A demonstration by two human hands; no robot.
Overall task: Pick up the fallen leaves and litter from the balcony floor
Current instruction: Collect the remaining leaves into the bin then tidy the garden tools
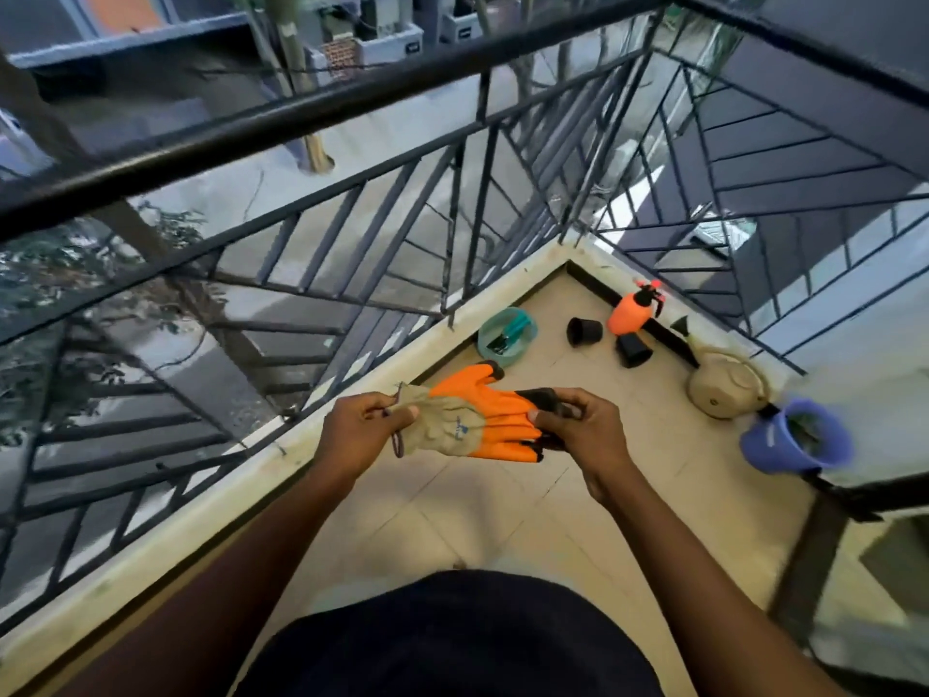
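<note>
Holding a work glove stretched between both hands above the balcony floor, the person pinches its beige cuff with the left hand, while the right hand grips its black-tipped orange fingers. Beyond the grip are a teal bowl, two black pots and an orange spray bottle, and to the right of the grip a beige watering can and a blue pot. Below the grip, nearer to the person, a small brown scrap lies on the tiles, too small to tell if it is a leaf.
</note>
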